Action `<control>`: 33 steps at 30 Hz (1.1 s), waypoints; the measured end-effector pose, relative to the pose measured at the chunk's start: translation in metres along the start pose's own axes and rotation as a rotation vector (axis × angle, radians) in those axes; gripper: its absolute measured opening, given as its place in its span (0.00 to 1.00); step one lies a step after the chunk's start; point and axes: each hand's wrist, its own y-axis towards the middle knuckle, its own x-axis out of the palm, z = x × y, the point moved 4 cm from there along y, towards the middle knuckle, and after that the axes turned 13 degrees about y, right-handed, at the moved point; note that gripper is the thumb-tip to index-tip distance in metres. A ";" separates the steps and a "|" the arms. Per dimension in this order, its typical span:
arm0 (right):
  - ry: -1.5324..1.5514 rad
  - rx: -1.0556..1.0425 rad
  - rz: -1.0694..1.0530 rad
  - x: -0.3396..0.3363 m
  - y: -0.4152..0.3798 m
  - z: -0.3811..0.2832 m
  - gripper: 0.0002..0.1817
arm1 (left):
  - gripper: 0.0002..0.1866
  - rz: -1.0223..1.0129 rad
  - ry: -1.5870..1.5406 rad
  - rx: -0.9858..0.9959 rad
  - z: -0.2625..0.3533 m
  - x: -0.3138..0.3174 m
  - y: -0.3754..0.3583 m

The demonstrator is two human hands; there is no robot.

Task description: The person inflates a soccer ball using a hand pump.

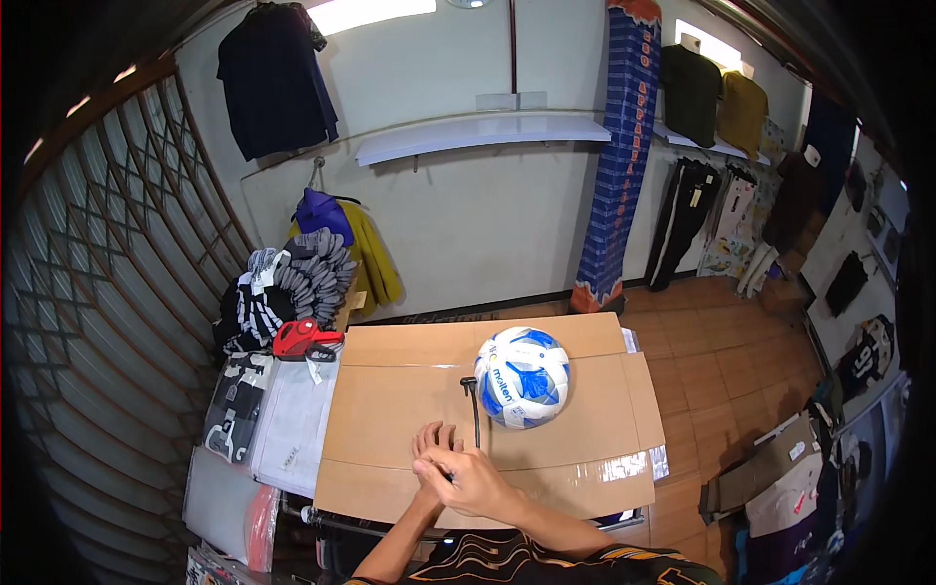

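Observation:
A white, blue and grey football (524, 378) rests on a flat cardboard sheet (390, 390). Left of the ball a thin black hose (476, 414) with an angled black end runs down toward my right hand (471, 482). That hand is closed in a fist, with the hose's lower end meeting its knuckles; I cannot tell what else is inside. My left hand (435, 441) lies just behind it over the cardboard, fingers up, slightly curled and apart. The right fist covers part of the left palm. Both hands are nearest the cardboard's front edge, below the ball.
A red and black tape-gun-like tool (306, 339) sits at the left beside a pile of grey gloves (317, 278). Packed garments (240, 405) lie along the left side. A blue patterned column (617, 156) stands behind on the right. Folded clothes (780, 478) are stacked at the lower right.

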 end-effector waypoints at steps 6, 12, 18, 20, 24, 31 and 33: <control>-0.087 0.100 0.005 0.004 -0.003 0.041 0.09 | 0.21 0.062 -0.007 0.026 -0.005 0.010 -0.001; -0.018 0.045 0.121 0.001 -0.007 0.057 0.11 | 0.23 0.020 -0.050 0.036 -0.003 0.003 -0.001; -0.061 0.133 0.089 -0.004 0.001 0.031 0.13 | 0.25 -0.009 -0.118 0.005 -0.004 -0.001 -0.002; -0.008 0.089 0.074 -0.014 0.001 -0.006 0.13 | 0.25 -0.041 -0.102 0.004 -0.001 -0.003 -0.001; 0.112 0.019 0.075 -0.034 -0.009 -0.049 0.19 | 0.24 -0.064 -0.017 -0.036 0.002 -0.002 0.002; 0.009 -0.019 0.189 -0.017 0.004 0.012 0.20 | 0.25 -0.093 -0.032 -0.030 0.008 -0.013 0.004; -0.005 0.013 0.207 -0.013 0.002 0.026 0.19 | 0.25 -0.099 -0.061 -0.041 0.004 -0.008 0.002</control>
